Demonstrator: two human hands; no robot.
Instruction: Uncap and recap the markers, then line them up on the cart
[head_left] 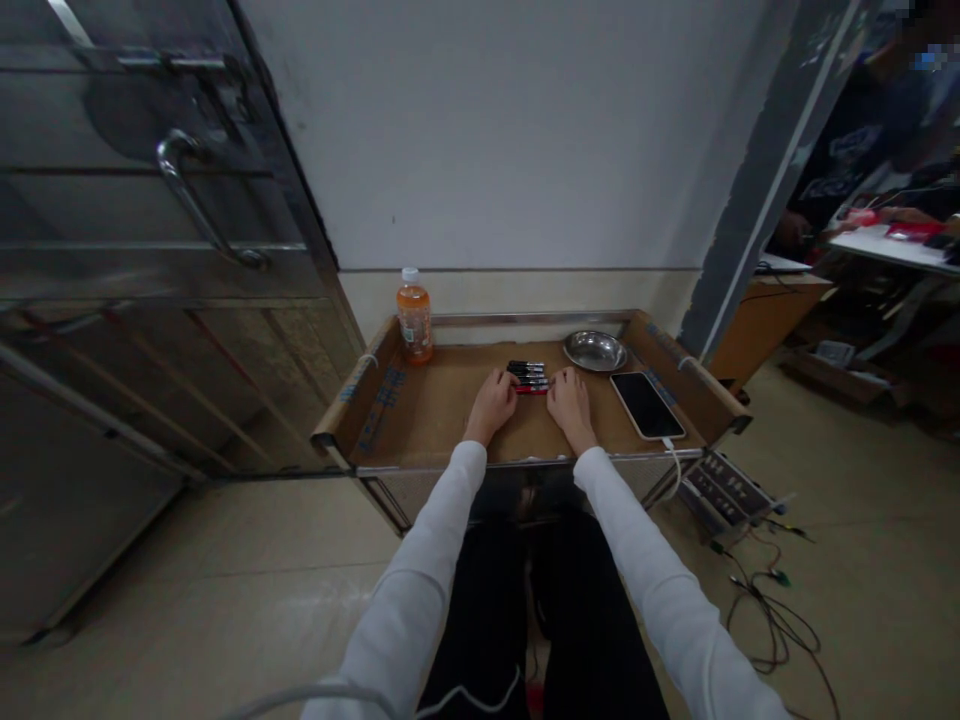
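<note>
Several black marker pens [527, 369] lie side by side in a row on a cardboard-lined tray [450, 420]. A red marker pen [532, 390] lies along the near side of that row. My left hand [493, 402] has its fingers curled at the left end of the red marker. At the other end, the fingers of my right hand [570, 400] are bent in the same way. Both palms face down, and the fingertips are partly hidden. The pens' caps are too small to make out clearly.
A bottle of orange drink [415, 318] stands at the tray's back left. To the right are a round metal dish [595, 350] and a phone [647, 405] with a white cable. Cables [772, 610] lie on the floor. A person [847, 150] is at the far right.
</note>
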